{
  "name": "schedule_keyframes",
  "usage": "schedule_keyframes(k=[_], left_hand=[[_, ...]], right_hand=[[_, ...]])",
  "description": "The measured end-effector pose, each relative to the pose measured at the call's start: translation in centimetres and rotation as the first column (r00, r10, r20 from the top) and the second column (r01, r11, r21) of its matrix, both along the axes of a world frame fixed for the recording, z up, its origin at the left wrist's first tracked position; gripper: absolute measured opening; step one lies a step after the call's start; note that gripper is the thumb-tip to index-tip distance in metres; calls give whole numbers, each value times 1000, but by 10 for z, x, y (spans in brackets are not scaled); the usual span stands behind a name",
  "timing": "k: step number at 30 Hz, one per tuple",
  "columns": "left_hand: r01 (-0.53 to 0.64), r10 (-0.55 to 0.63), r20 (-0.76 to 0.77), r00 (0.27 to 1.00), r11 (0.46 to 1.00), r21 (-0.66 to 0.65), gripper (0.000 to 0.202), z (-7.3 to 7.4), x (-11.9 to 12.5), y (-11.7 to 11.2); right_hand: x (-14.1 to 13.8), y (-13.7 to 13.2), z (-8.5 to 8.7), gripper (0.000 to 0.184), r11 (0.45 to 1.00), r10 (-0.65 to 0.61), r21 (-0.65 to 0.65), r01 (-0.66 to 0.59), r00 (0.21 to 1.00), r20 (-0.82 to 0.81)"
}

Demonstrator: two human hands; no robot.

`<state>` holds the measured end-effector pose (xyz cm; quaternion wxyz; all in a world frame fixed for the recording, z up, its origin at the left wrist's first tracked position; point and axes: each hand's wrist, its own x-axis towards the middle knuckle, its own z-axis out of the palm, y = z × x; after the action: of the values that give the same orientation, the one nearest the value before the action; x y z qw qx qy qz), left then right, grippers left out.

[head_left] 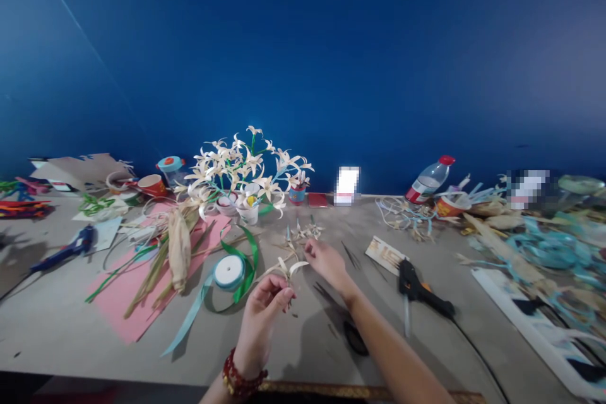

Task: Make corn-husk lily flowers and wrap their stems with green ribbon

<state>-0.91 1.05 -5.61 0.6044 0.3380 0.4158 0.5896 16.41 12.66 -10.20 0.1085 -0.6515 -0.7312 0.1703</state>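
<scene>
A small cream husk flower [290,268] with curved petals is pinched between the thumb and fingers of my left hand [267,303], low over the table. Just beyond it and to the right is my right hand [326,262]. Its fingertips are drawn together near several small flower pieces [307,230]; whatever they hold is too small to make out. Below my right forearm lies a pair of black scissors [341,315], partly hidden by the arm. Tweezers [351,255] rest to the right of my right hand.
A light-blue ribbon spool [230,272] and green ribbon lie left. Behind stand finished husk flowers [246,167] in cups. Dried husks [178,252] cover pink paper [118,303]. A black glue gun [421,290], its cord, a bottle [430,180] and a power strip [521,322] are right.
</scene>
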Motion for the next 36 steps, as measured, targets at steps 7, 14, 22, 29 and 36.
schedule_keyframes(k=[7,14,22,29,36], left_hand=[[-18,18,-11,1000,1000,2,29,1,-4,-1],[1,-1,-12,1000,1000,20,27,-2,-3,-1],[-25,25,-11,1000,1000,3,27,0,-5,-1],[21,-21,26,999,1000,-15,26,1,1,2],[103,-104,33,994,995,15,20,8,11,7]], right_hand=[[-5,6,5,23,998,43,-48,-42,999,23],[-7,17,12,32,984,113,-143,-110,993,13],[0,8,19,17,995,44,-87,-55,991,-123],[30,-28,35,9,1000,-14,-4,14,889,-458],[25,-91,81,24,1000,-28,-23,17,409,-912]])
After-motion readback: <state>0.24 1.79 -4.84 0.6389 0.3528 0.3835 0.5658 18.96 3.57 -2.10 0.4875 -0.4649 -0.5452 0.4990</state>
